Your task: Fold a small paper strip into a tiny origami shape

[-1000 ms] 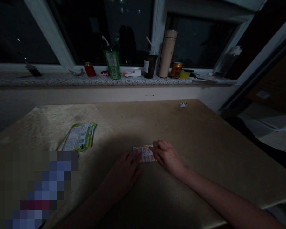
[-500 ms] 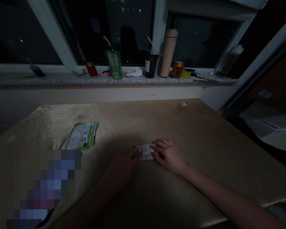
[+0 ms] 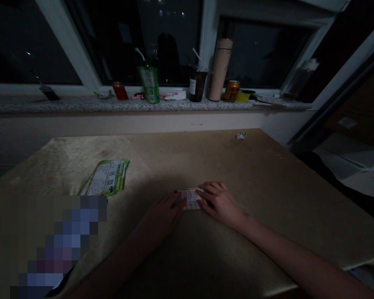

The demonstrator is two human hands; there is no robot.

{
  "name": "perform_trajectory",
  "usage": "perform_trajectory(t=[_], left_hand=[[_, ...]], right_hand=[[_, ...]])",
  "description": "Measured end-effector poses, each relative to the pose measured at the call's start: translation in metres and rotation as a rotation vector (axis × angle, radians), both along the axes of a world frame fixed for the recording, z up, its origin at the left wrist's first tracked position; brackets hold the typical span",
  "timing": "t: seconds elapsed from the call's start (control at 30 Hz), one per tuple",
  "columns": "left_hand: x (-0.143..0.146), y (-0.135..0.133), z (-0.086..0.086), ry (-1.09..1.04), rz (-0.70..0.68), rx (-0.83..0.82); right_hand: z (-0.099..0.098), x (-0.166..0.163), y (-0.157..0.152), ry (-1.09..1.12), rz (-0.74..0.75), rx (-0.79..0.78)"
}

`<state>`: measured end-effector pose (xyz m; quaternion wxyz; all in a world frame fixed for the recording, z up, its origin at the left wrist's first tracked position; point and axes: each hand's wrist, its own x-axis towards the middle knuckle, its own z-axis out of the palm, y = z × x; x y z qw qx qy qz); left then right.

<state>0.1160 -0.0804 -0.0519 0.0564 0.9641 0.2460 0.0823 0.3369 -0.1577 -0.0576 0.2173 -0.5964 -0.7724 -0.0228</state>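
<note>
A small folded paper (image 3: 191, 200) with orange print lies flat on the tan table (image 3: 268, 187), near the front middle. My left hand (image 3: 162, 216) rests palm down at its left edge, fingers stretched out and pressing on the paper. My right hand (image 3: 221, 202) lies on its right edge, fingers flat and together, covering that side. Both hands only press on the paper; neither lifts it. The scene is dim.
A stack of green leaflets (image 3: 106, 177) lies on the table at left. A small crumpled scrap (image 3: 241, 135) sits near the far edge. The stone windowsill (image 3: 81, 104) carries a green drink carton (image 3: 149, 83), a dark cup (image 3: 197, 85), a tall flask (image 3: 220, 70) and cans (image 3: 232, 90).
Both hands have shifted slightly inward along the small paper, which now shows less width between them. The view has barely moved.
</note>
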Motion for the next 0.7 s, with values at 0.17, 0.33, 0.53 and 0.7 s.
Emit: perform_trajectory(t=[0.17, 0.33, 0.53, 0.7], left_hand=[[-0.004, 0.008, 0.000, -0.096, 0.014, -0.020], [0.002, 0.008, 0.002, -0.079, 0.133, -0.004], [0.026, -0.005, -0.002, -0.054, 0.056, 0.144], [0.027, -0.008, -0.012, 0.027, 0.101, 0.140]], right_hand=[[0.004, -0.001, -0.002, -0.074, 0.025, 0.010], [0.009, -0.004, -0.001, -0.156, 0.043, 0.030], [0.009, -0.007, 0.000, -0.185, 0.073, 0.067], [0.006, -0.003, 0.000, -0.193, 0.072, 0.054]])
